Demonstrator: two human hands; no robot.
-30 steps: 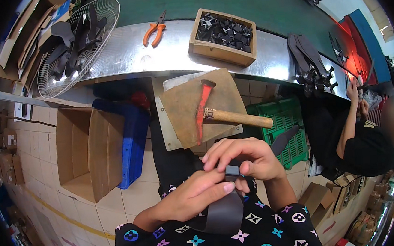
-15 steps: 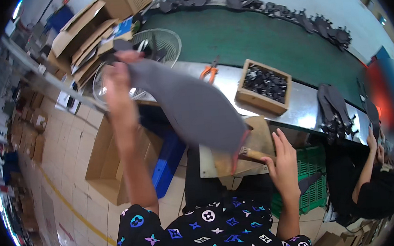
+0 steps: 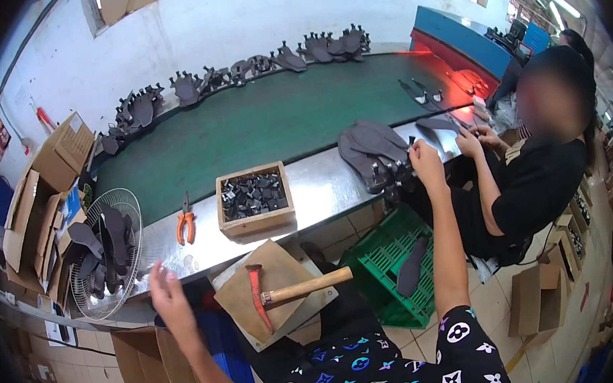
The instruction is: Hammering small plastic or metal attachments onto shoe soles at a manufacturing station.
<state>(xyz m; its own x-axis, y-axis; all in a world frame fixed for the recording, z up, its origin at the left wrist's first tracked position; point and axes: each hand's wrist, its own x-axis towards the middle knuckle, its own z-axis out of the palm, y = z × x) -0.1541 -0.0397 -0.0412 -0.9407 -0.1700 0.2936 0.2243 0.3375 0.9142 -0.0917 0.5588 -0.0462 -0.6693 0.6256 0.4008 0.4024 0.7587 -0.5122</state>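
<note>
While grey insoles (image 3: 371,143) lie piled on metal surface (image 3: 314,194), right hand (image 3: 428,162) pauses beside them, grip unclear; left hand (image 3: 169,296) well apart, open, empty, near wire basket (image 3: 140,222). Overhanging black fittings (image 3: 385,178) could snag, dragging insoles off edge, if one gets tugged sharply.

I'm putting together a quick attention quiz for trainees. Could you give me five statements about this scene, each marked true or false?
1. The red-headed hammer lies on the tan board. True.
2. The left hand grips the hammer. False: nothing shows in it, and its fingers are spread.
3. The wooden box stands right of the orange-handled pliers. True.
4. The crate right of the hammer is blue. False: it is green.
5. The right hand is beside the pile of dark flat pieces. True.
</note>
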